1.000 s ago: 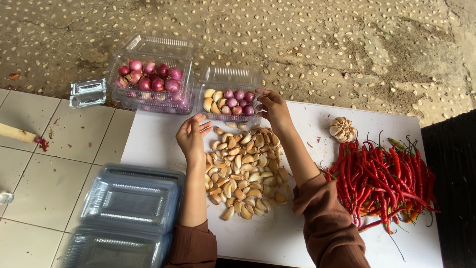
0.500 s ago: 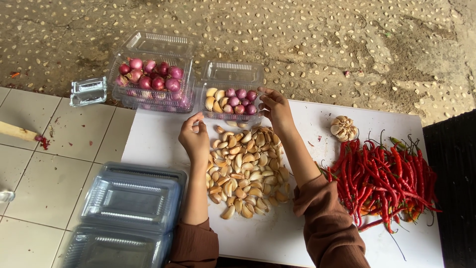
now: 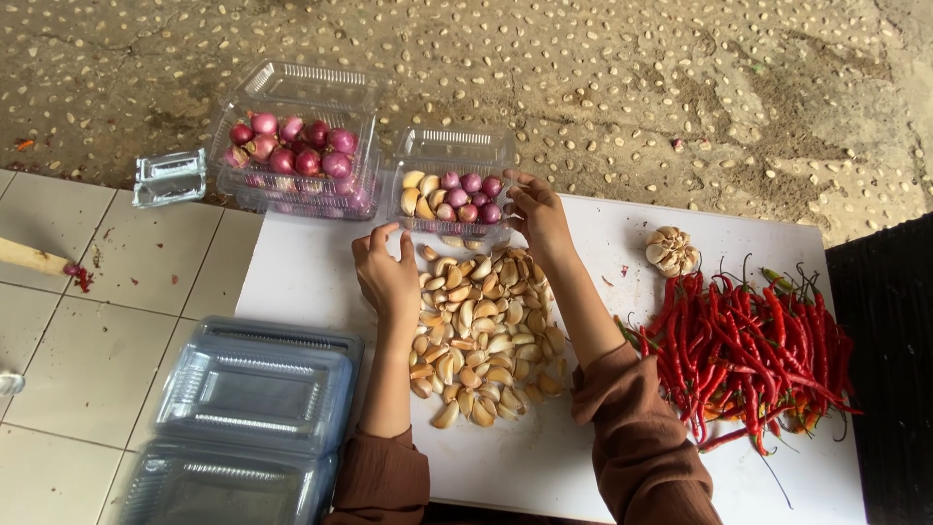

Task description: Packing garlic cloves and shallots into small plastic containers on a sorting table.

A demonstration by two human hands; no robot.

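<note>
Clear plastic tray (image 3: 457,160) pinched at its edge by right hand (image 3: 537,216); left hand (image 3: 387,275) spread beside garlic cloves (image 3: 481,331).

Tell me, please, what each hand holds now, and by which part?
The right hand grips the small clear box at its right front corner. The left hand holds nothing; it rests beside the garlic cloves.

I sit over a white counter (image 3: 622,457) that lies flat and low. To my left the floor is made of pale square tiles (image 3: 87,321) with thin lines between them. Past the counter the ground (image 3: 603,87) is rough and brown, full of little light pebbles. Soft daylight falls everywhere.
</note>
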